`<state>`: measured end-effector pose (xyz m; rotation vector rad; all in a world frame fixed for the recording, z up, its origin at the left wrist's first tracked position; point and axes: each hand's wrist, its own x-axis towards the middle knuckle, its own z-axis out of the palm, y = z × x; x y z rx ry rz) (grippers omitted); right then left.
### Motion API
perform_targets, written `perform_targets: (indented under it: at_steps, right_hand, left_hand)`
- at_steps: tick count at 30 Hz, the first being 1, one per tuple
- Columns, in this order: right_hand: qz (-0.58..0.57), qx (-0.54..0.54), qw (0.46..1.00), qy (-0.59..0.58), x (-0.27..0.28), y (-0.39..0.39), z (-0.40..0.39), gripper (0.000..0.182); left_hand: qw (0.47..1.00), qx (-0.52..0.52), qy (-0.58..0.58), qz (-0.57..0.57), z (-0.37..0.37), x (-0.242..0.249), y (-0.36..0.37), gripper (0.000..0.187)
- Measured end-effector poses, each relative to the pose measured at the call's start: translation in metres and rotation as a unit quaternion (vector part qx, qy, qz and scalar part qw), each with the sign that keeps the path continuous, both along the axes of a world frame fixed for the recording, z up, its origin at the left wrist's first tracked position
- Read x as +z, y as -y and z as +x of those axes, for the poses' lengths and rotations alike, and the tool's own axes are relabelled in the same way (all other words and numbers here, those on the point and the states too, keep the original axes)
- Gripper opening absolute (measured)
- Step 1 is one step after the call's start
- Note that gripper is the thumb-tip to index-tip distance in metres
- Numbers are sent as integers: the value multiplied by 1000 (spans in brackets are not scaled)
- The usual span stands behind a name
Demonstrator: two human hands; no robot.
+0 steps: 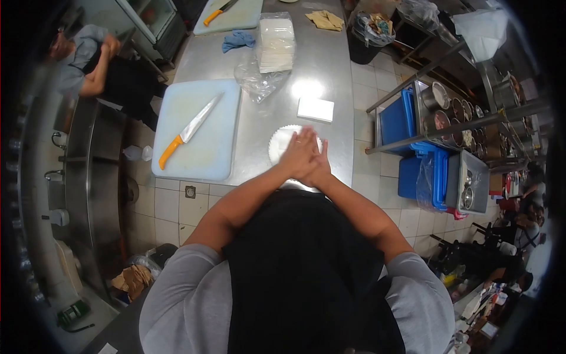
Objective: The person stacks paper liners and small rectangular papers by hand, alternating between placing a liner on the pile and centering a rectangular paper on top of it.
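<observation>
My left hand and my right hand meet near the front edge of the steel table, one lapping over the other. Their fingers are stretched out and point away from me, slightly smeared by motion. Beneath them lies a white round thing with a scalloped edge, like a paper doily, partly covered by the hands. Just beyond my fingers is a small white rectangular stack. To the left, a knife with an orange handle rests on a white cutting board.
Farther up the steel table stand a wrapped stack of white trays, a blue cloth, a tan cloth and a second board with a knife. Another person stands at left. Blue bins and a shelf of pots are at right.
</observation>
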<state>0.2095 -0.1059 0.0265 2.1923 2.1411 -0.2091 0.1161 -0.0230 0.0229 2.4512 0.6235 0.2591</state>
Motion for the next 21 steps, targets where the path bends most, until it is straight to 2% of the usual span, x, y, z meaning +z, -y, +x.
perform_targets:
  at_steps: [1,2,3,5,7,9,11,13,14,15,17,18,21]
  right_hand:
    - [0,4,999,-47,5,0,0,97]
    - [-24,-16,998,-62,17,-1,-4,96]
    - [-25,-24,997,-64,9,-1,-4,96]
    - [-6,-50,998,-28,-18,1,-4,96]
    - [12,-52,999,-2,-20,6,2,98]
    - [-17,-77,992,-100,-5,14,12,94]
    - [-18,-98,990,-100,-8,28,26,91]
    - [51,-158,983,-82,-3,40,39,86]
    - [161,-138,974,-76,2,45,44,78]
    - [157,-139,975,-77,15,45,45,78]
    - [66,-115,964,-229,32,37,48,60]
    - [125,-91,964,-218,27,35,43,48]
    - [125,-62,973,-182,11,18,36,44]
  left_hand:
    - [996,16,-69,57,-8,-12,-6,92]
    - [998,51,-34,-5,-15,-20,-6,95]
    - [998,42,-36,-6,-24,-19,-6,95]
    - [989,76,-120,45,-41,-11,-5,101]
    - [987,76,-124,62,-52,-23,-12,105]
    - [983,104,-136,66,-61,-26,-15,105]
    - [980,96,-151,82,-72,-13,-16,103]
    - [988,112,-64,89,-86,-1,-21,96]
    - [989,109,61,77,-95,-1,-22,79]
    - [990,108,59,73,-100,0,-24,79]
    - [995,24,71,62,-104,1,-30,60]
    - [992,35,101,74,-100,1,-28,48]
    - [992,67,105,30,-94,-12,-29,46]
